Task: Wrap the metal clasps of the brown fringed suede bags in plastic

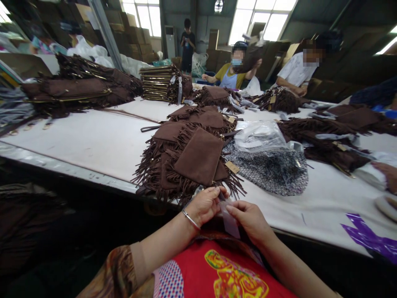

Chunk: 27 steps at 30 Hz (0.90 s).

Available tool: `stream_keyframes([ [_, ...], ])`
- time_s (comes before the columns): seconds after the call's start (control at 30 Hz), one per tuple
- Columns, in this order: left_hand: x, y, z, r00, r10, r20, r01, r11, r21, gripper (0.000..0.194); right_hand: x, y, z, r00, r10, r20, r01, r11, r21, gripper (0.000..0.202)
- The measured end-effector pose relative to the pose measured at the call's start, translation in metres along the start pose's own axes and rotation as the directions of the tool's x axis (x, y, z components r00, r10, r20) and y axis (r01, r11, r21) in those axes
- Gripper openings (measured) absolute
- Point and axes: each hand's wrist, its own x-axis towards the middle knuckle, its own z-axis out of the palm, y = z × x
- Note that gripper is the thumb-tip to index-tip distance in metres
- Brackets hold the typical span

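At the table's near edge, my left hand pinches a dark brown strap that seems to belong to a fringed brown pouch. Close beside it, my right hand is closed on a small translucent plastic strip, which hangs down between the two hands. The strip's top end meets the strap near my left fingertips; whether it is wrapped round the strap I cannot tell. The pouch lies flat on a heap of similar fringed pouches, with a tan tag at its right side.
Right of the heap lie a black-and-white knitted cloth and a clear plastic bag. More brown pouches are stacked at the back and left. Purple plastic sits near the right edge. Several people work beyond the table.
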Motion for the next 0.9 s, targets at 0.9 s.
stream_keyframes([
  [0.9, -0.001, -0.001, 0.003, 0.988, -0.006, -0.153, 0.012, 0.999, 0.036, 0.015, 0.017, -0.009, 0.008, 0.998, 0.039, -0.042, -0.037, 0.997, 0.061, 0.04],
])
